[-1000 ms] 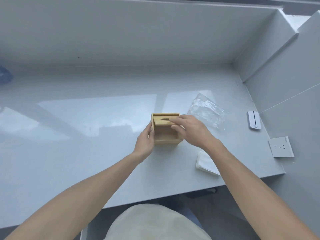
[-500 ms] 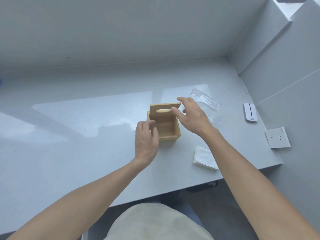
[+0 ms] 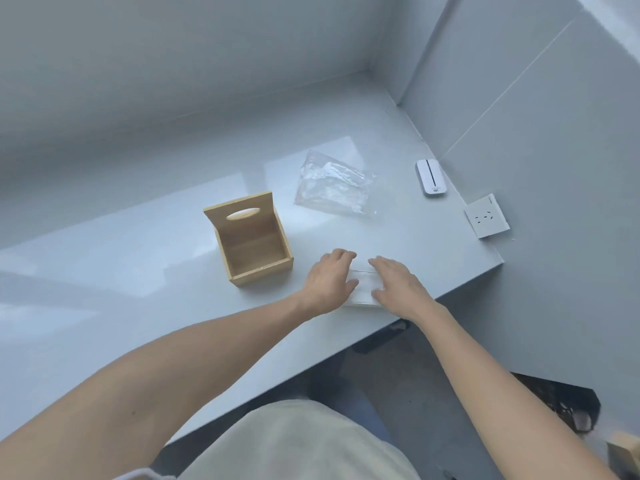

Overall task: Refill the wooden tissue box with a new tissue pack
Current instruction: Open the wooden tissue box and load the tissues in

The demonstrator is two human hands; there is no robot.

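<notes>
Left hand [image 3: 330, 280] and right hand [image 3: 394, 287] lie palm-down on either side of the white tissue stack [image 3: 362, 289], fingers loosely curled against its edges. Contact is plain, but whether the grip has closed cannot be told; the stack rests flat on the surface [image 3: 138, 271], not lifted.

Step in hand, as judged: gathering the new tissues for loading. The clear wrapper [image 3: 334, 187] lies beyond the hands, apparently empty, so unwrapping looks done.

The wooden tissue box [image 3: 254, 242] stands just left of the left hand, apart from it. Its lid [image 3: 242, 214], with the oval slot, stands raised at the far side; the cavity faces up and appears empty.

Orientation: the stack's long axis seems to run left-to-right between the palms, though much of it is hidden.

Next move, as judged: squeeze the stack from both sides, lift, carry left, lower it square into the opening, keeping the sheets from splaying.
</notes>
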